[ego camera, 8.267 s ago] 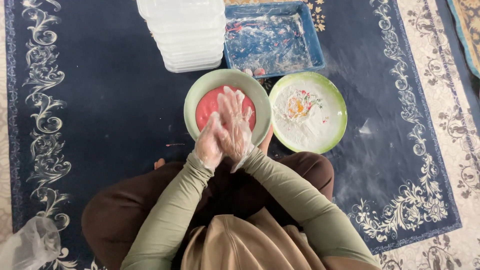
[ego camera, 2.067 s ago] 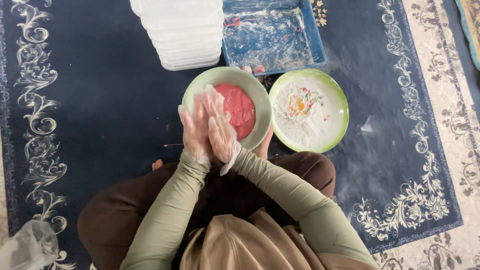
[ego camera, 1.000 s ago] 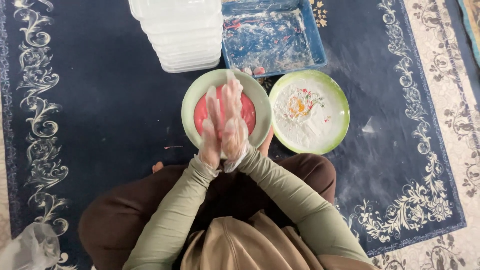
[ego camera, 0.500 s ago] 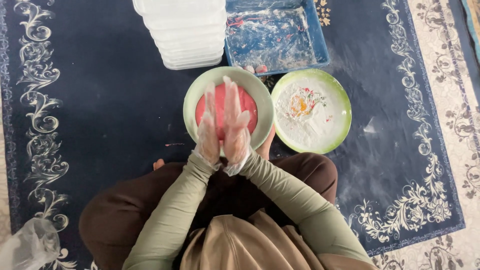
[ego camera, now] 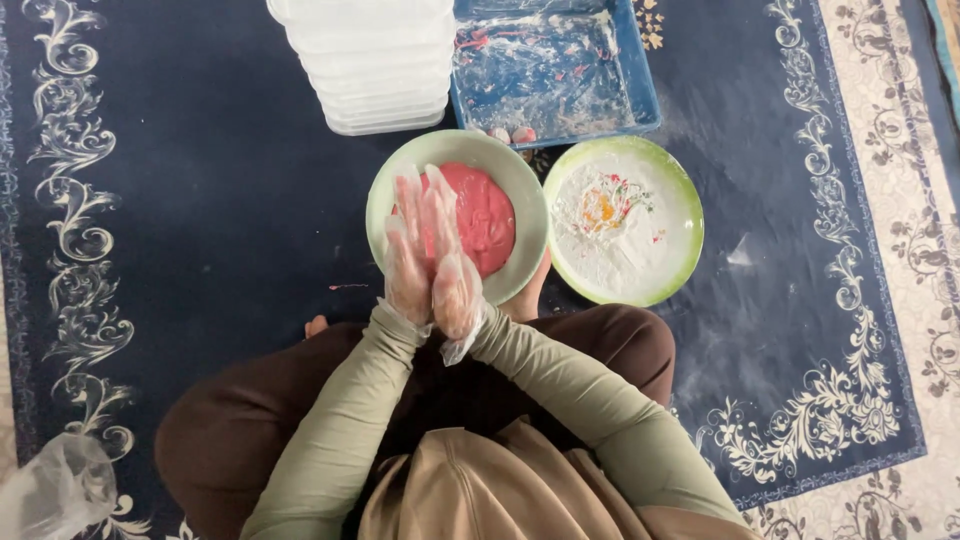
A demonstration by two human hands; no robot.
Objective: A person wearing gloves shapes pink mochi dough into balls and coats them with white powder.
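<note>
The gloved left hand [ego camera: 408, 262] and right hand [ego camera: 455, 275] are pressed flat together over the green bowl [ego camera: 385, 195]; whether pink dough [ego camera: 478, 215] is held between them cannot be told; even palm pressure is judged needed next.

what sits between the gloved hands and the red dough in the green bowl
Nothing visible. The left hand and right hand are pressed palm to palm right over the green bowl, with the red dough lying uncovered just beyond the fingertips. Only the thin clear gloves cover the hands.

Thin, crinkly clear plastic gloves cover the left hand [ego camera: 408, 262] and right hand [ego camera: 455, 275]; at twelve o'clock, smooth matt pink dough [ego camera: 478, 215] in a glossy green bowl [ego camera: 390, 190].
</note>
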